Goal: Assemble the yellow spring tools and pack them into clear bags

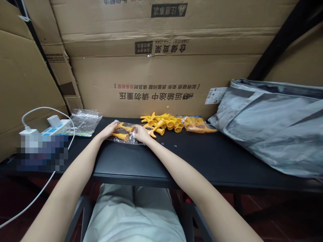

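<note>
My left grip [109, 130] is holding the left end of the clear bag [137, 140], my right grip [141, 133] pinching its right side. It's lying on the worktop [133, 163], yellow pieces [121, 136] inside, probably handling light, limp, slippery; its edges are likely offering best purchase.

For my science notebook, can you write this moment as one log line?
left hand: on clear bag | right hand: on same bag | inside: yellow pieces | beside bag: yellow pile
</note>
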A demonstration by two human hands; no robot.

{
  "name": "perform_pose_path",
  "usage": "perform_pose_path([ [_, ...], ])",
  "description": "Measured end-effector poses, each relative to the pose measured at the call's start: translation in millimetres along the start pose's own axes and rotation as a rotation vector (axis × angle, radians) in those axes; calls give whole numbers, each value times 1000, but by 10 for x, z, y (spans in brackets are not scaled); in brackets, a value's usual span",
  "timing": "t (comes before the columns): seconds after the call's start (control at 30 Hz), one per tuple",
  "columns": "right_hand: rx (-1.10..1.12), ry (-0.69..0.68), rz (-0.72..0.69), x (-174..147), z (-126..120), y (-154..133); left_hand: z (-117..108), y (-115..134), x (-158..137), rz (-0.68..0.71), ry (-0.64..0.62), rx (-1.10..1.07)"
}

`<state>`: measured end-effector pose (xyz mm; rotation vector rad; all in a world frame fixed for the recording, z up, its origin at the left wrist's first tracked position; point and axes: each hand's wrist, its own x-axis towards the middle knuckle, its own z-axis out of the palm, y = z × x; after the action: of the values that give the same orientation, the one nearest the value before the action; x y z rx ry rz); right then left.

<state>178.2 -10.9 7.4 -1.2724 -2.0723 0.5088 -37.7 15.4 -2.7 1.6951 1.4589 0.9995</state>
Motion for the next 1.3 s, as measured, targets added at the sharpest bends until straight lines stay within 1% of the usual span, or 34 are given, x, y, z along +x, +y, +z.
perform_pose_path([
  [0.1, 83, 28, 44, -6, 5, 3, 13, -5, 17, 16, 12, 118],
  [0.2, 120, 86, 83, -18, -8, 21, 5, -11, 20, 44, 24, 182],
  [0.27, 128, 100, 63, -30, -24, 31, -6, -6, 8, 60, 24, 206],
  [0.3, 156, 68, 35, -37, -31, 35, -11, 2, -3, 71, 17, 221],
  [0.33, 201, 6, 4, -43, -36, 37, -16, 16, -17, 78, 8, 246],
  [0.43, 365, -227, -70, -60, -30, 39, -21, 91, -75, 59, -11, 393],
  [0.47, 398, -273, -82, -62, -21, 39, -18, 123, -95, 43, -19, 451],
  [0.53, 425, -309, -102, -60, -2, 40, -6, 185, -132, 24, -43, 540],
  [0.63, 414, -324, -129, -49, 22, 43, 28, 240, -161, 40, -65, 608],
  [0.77, 380, -336, -163, -44, 28, 32, 75, 219, -154, 92, -55, 657],
  [0.83, 338, -324, -161, -49, 4, 10, 87, 186, -137, 113, -59, 658],
  [0.9, 236, -275, -125, -54, -56, -16, 83, 146, -111, 131, -72, 642],
  [0.97, 63, -174, -72, -56, -159, -30, 57, 101, -80, 141, -89, 626],
  [1.03, -108, -46, -25, -55, -303, -18, 6, 52, -47, 128, -94, 628],
  [1.13, -268, 95, 56, -56, -552, 44, -96, -29, -10, 75, -66, 647],
  [1.17, -350, 114, 82, -59, -629, 68, -129, -56, -2, 56, -52, 653],
  [1.2, -433, 96, 96, -64, -695, 89, -158, -83, 5, 40, -38, 658],
  [1.3, -588, -39, 147, -87, -796, 125, -210, -157, 21, 20, 17, 666],
])
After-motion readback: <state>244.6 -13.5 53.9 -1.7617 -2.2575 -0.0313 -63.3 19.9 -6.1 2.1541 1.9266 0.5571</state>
